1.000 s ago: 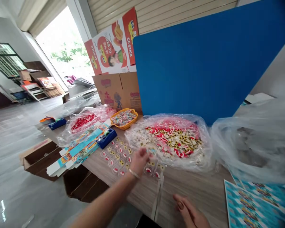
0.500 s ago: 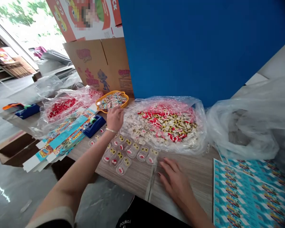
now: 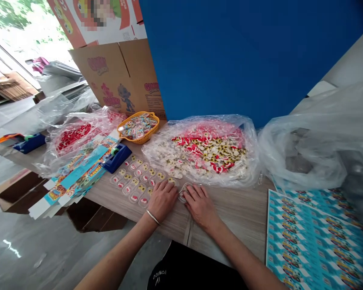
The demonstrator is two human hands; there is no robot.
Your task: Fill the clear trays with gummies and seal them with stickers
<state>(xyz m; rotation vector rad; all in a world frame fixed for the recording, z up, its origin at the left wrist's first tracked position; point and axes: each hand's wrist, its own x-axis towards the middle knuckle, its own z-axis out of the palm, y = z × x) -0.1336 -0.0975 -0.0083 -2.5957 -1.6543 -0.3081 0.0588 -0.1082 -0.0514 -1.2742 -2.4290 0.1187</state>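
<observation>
While the hands (image 3: 162, 200) touch packs (image 3: 145, 176), a filled bag (image 3: 210, 152) lies beyond.

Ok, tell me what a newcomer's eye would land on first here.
Most likely the big blue board, standing behind the table and filling much of the upper right. Next, perhaps, the heap of red, white and yellow pieces in a clear plastic bag below it. Then the left hand and right hand, close together at the right end of the small clear trays.
</observation>
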